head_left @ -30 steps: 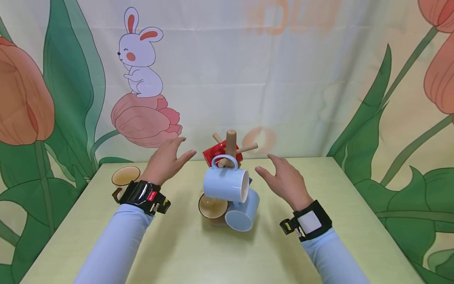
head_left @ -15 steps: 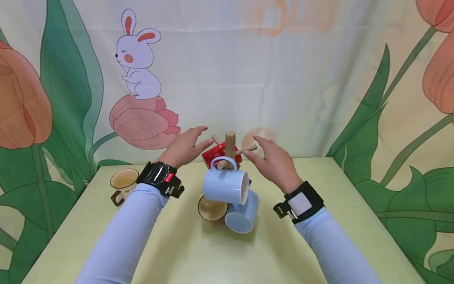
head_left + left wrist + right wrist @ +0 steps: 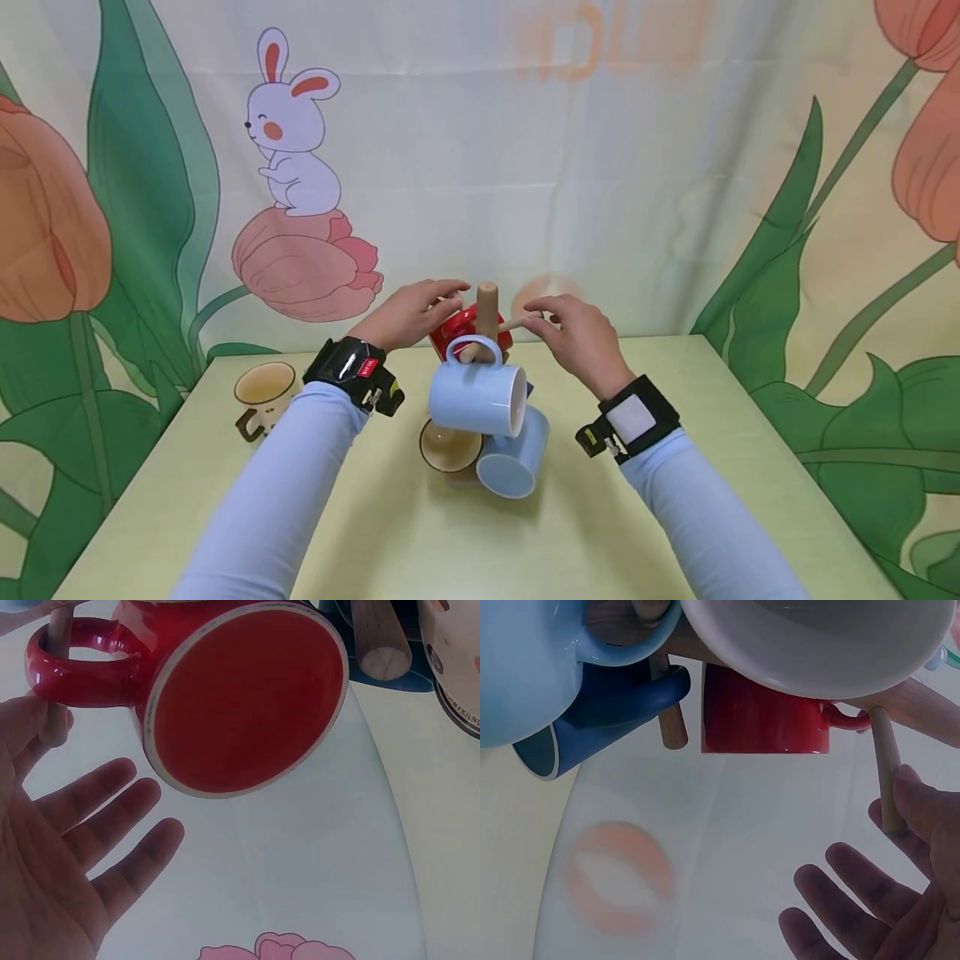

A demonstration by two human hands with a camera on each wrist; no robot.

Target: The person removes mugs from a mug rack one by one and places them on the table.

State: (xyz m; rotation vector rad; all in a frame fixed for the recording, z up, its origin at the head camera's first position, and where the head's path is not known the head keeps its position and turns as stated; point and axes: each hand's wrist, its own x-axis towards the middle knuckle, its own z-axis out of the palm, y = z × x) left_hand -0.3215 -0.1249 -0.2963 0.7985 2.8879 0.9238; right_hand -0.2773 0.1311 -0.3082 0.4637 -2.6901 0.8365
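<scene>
A wooden mug tree [image 3: 487, 308] stands mid-table with several mugs hung on its pegs. My left hand [image 3: 412, 313] pinches the tip of its left peg [image 3: 55, 729] between thumb and index finger; the other fingers are spread. On that peg hangs a red mug [image 3: 247, 701] by its handle. Thumb and index finger of my right hand [image 3: 581, 337] pinch the bare end of the right peg [image 3: 887, 772]. Facing me, an upper light blue mug [image 3: 472, 398] hangs by its handle. Lower down are another light blue mug [image 3: 528, 442] and a cream mug [image 3: 450, 446].
A dark blue mug [image 3: 607, 712] hangs at the tree's back, mostly hidden in the head view. To the left, a cream mug with a brown handle [image 3: 265, 385] stands upright on the pale table [image 3: 360, 517]. A printed cloth [image 3: 637, 192] hangs behind the table.
Both hands have moved inward to the mug tree, the left going right and the right going left. Their fingers have closed on the pegs' ends. The mugs hang as before.
</scene>
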